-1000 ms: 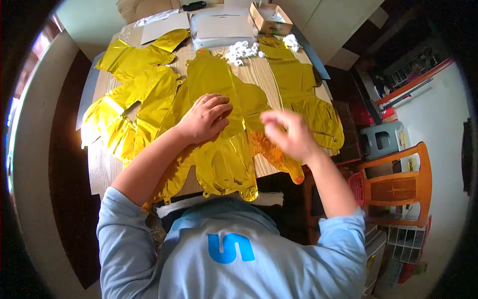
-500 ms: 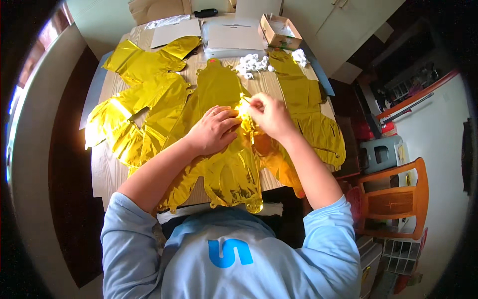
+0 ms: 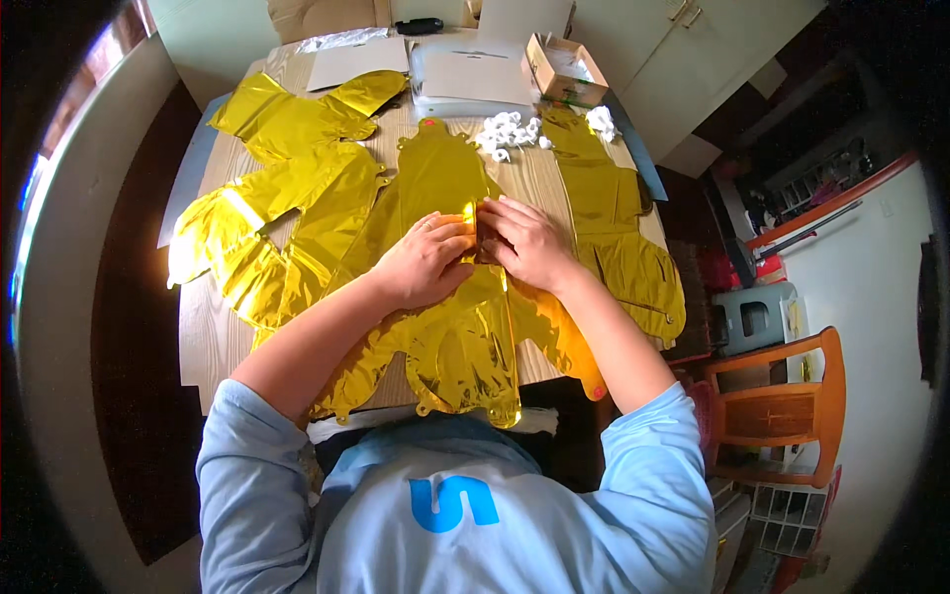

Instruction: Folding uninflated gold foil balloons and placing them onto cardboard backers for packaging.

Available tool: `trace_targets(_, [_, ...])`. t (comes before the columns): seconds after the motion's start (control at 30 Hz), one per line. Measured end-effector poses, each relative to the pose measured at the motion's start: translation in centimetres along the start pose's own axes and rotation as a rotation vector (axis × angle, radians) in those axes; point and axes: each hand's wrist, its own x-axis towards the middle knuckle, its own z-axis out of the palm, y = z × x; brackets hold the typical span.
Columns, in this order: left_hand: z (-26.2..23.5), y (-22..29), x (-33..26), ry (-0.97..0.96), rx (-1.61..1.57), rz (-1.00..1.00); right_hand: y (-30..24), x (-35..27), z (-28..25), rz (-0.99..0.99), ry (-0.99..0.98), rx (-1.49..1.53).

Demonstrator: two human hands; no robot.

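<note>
A flat gold foil balloon [image 3: 460, 337] lies before me in the middle of the table, its near lobes reaching the front edge. My left hand [image 3: 427, 255] rests flat on it, fingers pointing right. My right hand [image 3: 526, 243] lies palm down opposite, its fingers stretched along the right edge of the foil. Between the fingertips a narrow folded strip of foil stands up a little and shines. What lies under the palms is hidden. Another uninflated gold balloon [image 3: 317, 213] spreads to the left, wrinkled and partly sunlit. A third gold balloon [image 3: 609, 213] lies on the right.
Past my hands sits a small heap of white curled pieces [image 3: 508, 134]. Behind it are a clear plastic box with a card [image 3: 470, 77] on top and an open wooden box [image 3: 566, 74]. A wooden chair [image 3: 777, 401] stands to the right of the table [image 3: 203, 337].
My right hand has gone from a raised pinch at the foil's edge to lying flatter on it, slightly lower. The bright crumpled edge now stands as a straighter fold. My left hand stays put.
</note>
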Motion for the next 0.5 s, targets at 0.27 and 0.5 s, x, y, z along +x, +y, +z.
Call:
trace_targets(0.27, [-0.5,-0.1,-0.5,0.112,0.118,-0.105,0.7,-0.5,0.2,0.033,-0.181,-0.051])
trace_targets(0.5, [-3.6,-0.1,-3.8,0.019,0.245,-0.244,0.3,-0.7,-0.8,0.055,-0.259,-0.056])
